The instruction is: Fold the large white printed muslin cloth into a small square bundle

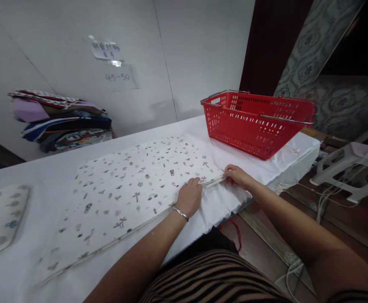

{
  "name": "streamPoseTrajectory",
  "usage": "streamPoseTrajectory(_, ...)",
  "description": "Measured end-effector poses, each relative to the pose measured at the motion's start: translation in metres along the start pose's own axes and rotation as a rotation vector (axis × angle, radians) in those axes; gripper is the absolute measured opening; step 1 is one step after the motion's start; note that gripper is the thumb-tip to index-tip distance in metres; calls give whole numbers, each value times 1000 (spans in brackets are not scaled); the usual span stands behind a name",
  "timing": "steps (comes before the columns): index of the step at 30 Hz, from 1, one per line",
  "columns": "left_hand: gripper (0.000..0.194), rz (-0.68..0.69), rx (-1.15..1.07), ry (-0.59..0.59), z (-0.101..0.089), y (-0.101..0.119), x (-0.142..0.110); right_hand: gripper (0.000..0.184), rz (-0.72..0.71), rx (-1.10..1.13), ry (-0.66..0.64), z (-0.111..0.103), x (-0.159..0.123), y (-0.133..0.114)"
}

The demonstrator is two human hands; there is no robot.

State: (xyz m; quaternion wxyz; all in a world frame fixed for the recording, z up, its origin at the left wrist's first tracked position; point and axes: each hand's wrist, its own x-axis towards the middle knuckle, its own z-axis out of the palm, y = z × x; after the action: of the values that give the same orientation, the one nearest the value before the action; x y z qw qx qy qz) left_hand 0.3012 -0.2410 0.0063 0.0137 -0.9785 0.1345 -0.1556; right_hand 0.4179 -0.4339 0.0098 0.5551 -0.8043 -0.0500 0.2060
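A large white cloth [133,185] printed with small plants and other little motifs lies spread flat, in layers, along the table. My left hand [190,195], with a silver bracelet at the wrist, is closed on its near edge, right of the middle; the thumb side is partly hidden. Farther right, my right hand [237,176] pinches the near right corner of the same cloth between thumb and fingers. The layered edge shows between the two hands. At the far left sits a folded cloth bundle [4,219] with a leaf-like print, partly cut off by the frame.
A red plastic basket [241,130] with metal handles stands at the table's back right. Stacked folded fabrics [67,122] rest by the wall at the back left. The white-covered table [215,210] ends at right, near a plastic stool [351,168] and loose cables [323,202].
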Motion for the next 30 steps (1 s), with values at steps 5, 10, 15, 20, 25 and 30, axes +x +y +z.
streamPoseTrajectory(5, 11, 126, 36, 73, -1, 3, -3, 11, -49, -74, 48, 0, 2, 4)
streamPoseTrajectory(10, 10, 186, 23, 61, 4, 2, -4, 9, -121, -355, 89, -1, 2, 6)
streamPoseTrajectory(15, 12, 158, 4, 19, 8, 2, -3, 6, -200, -573, 116, -1, 3, 9)
streamPoseTrajectory(20, 12, 116, -15, -26, 8, 4, -2, 3, -224, -626, 86, -2, 1, 8)
streamPoseTrajectory(25, 17, 107, -19, -4, 11, 4, -3, 16, -65, -465, -42, -9, -1, 3)
streamPoseTrajectory(30, 23, 110, -29, -3, 16, 2, -3, 27, -121, -598, 97, -20, -1, 0)
